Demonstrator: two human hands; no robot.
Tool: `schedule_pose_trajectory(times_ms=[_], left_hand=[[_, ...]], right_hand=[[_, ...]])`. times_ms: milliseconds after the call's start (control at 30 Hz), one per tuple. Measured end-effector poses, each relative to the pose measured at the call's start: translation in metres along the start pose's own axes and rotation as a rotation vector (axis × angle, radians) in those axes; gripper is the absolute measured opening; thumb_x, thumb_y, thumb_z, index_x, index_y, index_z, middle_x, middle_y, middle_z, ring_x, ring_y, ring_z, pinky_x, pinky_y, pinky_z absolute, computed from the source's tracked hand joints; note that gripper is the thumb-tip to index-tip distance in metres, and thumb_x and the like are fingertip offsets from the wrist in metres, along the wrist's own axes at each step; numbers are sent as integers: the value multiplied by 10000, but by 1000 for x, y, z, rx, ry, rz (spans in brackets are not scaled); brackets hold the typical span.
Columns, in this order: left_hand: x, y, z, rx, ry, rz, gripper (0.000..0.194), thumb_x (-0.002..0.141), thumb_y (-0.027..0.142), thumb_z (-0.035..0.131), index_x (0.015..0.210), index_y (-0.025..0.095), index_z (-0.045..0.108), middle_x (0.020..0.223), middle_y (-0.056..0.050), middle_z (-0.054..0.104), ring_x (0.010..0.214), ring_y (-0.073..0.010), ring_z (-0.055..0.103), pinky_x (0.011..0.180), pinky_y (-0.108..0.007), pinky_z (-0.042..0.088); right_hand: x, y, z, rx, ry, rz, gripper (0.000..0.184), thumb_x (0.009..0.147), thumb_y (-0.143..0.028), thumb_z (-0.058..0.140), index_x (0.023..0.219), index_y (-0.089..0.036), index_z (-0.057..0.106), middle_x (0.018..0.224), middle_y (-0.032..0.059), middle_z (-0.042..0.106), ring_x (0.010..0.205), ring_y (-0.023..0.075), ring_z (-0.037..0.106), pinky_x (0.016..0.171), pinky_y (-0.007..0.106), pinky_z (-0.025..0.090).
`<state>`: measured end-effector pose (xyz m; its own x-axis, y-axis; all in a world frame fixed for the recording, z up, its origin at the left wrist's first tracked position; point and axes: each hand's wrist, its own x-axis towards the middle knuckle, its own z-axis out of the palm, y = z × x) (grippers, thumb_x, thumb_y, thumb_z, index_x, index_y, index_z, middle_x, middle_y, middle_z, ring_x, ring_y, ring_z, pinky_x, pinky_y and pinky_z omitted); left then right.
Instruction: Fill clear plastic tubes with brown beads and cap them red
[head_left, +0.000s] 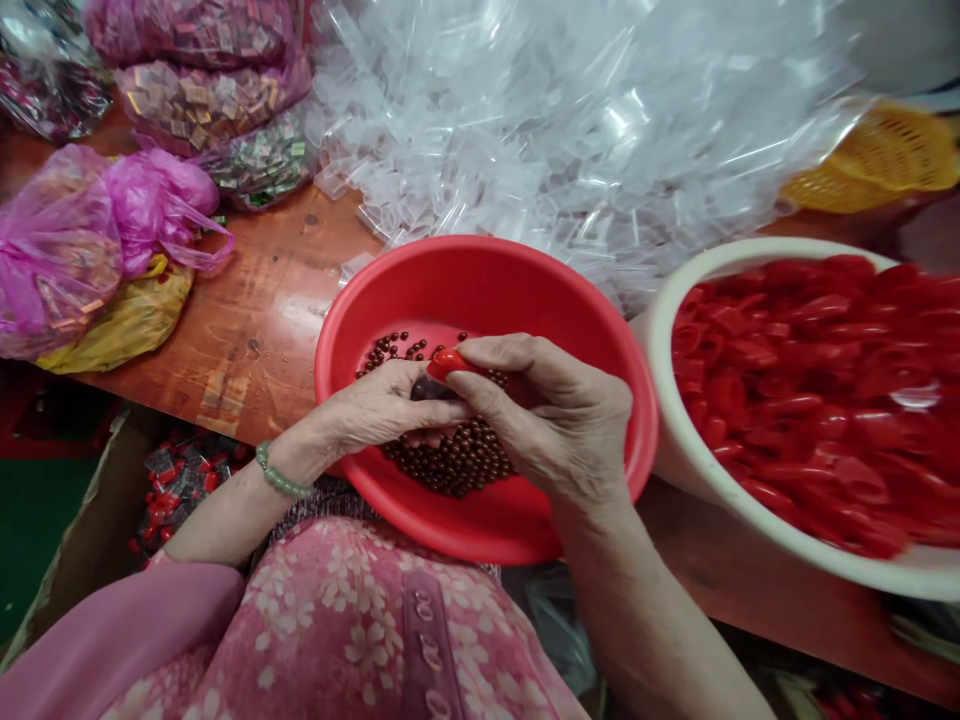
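Note:
Over a red basin [525, 262], my two hands meet at one small item. My left hand [379, 405] is closed around a small clear container [431, 389], mostly hidden by the fingers, with something dark showing in it. Between thumb and forefinger, my right hand [562, 415] pinches a glossy red plastic cap [448, 363] at the container's upper end. Whether the cap is fully seated cannot be seen. Shiny brown round balls [461, 460] lie in the basin under my hands, with a few scattered toward its far left side.
A white tub [664, 350] full of red plastic caps [825, 400] stands at right. Clear plastic containers [525, 130] are heaped behind the basin, near a yellow basket [885, 160]. Pink bags [60, 250] sit at left. Below the table edge, a carton [82, 530] holds red-capped pieces [176, 480].

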<state>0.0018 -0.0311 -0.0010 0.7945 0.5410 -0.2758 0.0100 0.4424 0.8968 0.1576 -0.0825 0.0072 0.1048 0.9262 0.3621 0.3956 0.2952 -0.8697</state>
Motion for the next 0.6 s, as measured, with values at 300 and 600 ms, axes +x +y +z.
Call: schedule_pose_trajectory(times_ms=[300,600], left_hand=[[2,-1,-3,-92,-35,11,481,721,577,751,636,141,563,572,28,532,524,-70,472,522,-220,360],[11,0,-1,-343,-156,25,445,734,486,785,586,128,567,623,-1,569,607,-88,537,582,-231,417]], right_hand=[[-2,6,-11,-276,-236,-213,612,733,-472,799,1256,-256,567,1067,83,699,956,255,686,813,396,569],[2,14,3,-650,-144,-502,705,786,-438,674,1374,-171,391,1010,165,663,902,317,665,742,454,546]])
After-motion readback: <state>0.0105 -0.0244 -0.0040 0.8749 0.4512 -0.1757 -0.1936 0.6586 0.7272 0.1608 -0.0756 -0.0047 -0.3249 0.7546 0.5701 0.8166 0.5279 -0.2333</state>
